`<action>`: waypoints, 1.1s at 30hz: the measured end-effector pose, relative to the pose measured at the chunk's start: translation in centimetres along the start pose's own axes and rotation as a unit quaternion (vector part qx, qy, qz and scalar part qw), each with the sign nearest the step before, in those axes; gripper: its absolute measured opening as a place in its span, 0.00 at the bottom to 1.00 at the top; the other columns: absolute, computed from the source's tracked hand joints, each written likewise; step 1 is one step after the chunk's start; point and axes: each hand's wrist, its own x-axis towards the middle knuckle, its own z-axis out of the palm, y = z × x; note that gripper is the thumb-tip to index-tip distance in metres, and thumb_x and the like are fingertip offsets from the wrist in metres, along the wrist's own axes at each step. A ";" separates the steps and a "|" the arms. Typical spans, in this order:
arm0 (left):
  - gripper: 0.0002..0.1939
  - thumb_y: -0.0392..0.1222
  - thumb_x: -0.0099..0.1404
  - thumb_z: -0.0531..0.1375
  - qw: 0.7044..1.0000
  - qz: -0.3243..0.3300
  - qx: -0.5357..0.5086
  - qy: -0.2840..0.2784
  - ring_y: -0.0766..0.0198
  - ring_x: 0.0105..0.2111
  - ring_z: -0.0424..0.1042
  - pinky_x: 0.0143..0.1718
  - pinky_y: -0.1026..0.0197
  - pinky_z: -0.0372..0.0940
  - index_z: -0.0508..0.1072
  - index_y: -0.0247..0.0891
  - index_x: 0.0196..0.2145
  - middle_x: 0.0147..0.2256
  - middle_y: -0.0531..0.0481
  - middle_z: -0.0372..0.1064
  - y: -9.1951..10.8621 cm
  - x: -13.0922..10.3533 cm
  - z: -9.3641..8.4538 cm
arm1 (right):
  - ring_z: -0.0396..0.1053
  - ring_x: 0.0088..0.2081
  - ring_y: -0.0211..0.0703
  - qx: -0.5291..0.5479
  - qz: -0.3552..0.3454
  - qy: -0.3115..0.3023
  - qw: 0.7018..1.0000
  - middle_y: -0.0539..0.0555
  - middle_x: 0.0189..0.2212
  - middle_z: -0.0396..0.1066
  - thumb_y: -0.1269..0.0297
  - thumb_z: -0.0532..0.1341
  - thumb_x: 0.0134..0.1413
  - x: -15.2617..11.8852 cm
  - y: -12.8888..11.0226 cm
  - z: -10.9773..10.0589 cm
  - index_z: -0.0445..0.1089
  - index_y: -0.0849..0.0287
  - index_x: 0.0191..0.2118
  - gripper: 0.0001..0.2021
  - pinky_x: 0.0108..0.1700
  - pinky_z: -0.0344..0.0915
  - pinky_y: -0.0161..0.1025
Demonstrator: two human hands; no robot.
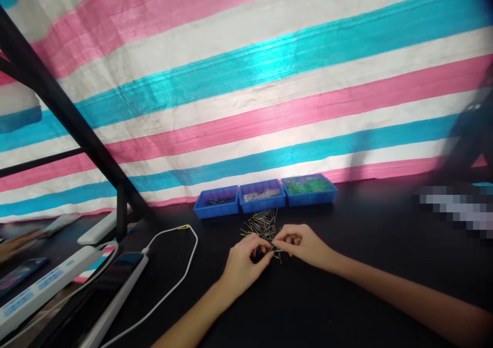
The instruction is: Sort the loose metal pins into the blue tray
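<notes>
A loose pile of thin metal pins or screws (pixel 262 224), some silvery and some yellowish, lies on the black table in front of the trays. At its near edge my left hand (pixel 246 263) is curled, thumb and forefinger brought close together. Something dark shows inside its curl, too unclear to name. My right hand (pixel 304 242) meets it from the right, its thumb and forefinger pinched and the other fingers folded in. The fingertips of both hands almost touch. Whatever lies between them is too small to make out. A few pins stick out below the fingertips.
Behind the pile stand three blue trays: the left one (pixel 196 210) with dark thin pieces, the middle one (pixel 264 205) with clear pieces, the right one (pixel 311 199) with green pieces. To the left are a white cable (pixel 188 271), a phone (pixel 111 281), a power strip (pixel 46 286) and another person's hand (pixel 19 242).
</notes>
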 end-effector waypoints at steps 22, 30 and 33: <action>0.10 0.45 0.61 0.56 0.996 -0.004 -0.061 0.057 0.70 0.23 0.58 0.23 0.67 0.55 0.73 0.36 0.33 0.29 0.50 0.64 0.4 0.4 0.1 | 0.64 0.24 0.34 -0.080 -0.043 -0.026 0.996 0.50 0.24 0.70 0.60 0.61 0.49 -0.4 -0.1 0.1 0.74 0.60 0.30 0.09 0.25 0.58 0.31; 0.09 0.45 0.59 0.59 0.994 -0.018 -0.082 0.072 0.72 0.22 0.59 0.23 0.68 0.57 0.73 0.36 0.32 0.29 0.51 0.65 0.2 0.7 0.2 | 0.62 0.21 0.33 0.037 0.021 0.024 0.999 0.51 0.24 0.68 0.55 0.59 0.50 0.1 0.0 -0.2 0.71 0.63 0.33 0.15 0.23 0.59 0.32; 0.11 0.46 0.57 0.60 0.987 -0.065 -0.118 0.086 0.70 0.24 0.64 0.21 0.68 0.58 0.74 0.36 0.33 0.30 0.49 0.69 -0.6 0.9 0.0 | 0.62 0.21 0.33 0.044 0.025 0.046 0.998 0.51 0.25 0.68 0.54 0.59 0.50 0.2 0.3 -0.2 0.70 0.62 0.34 0.15 0.23 0.60 0.32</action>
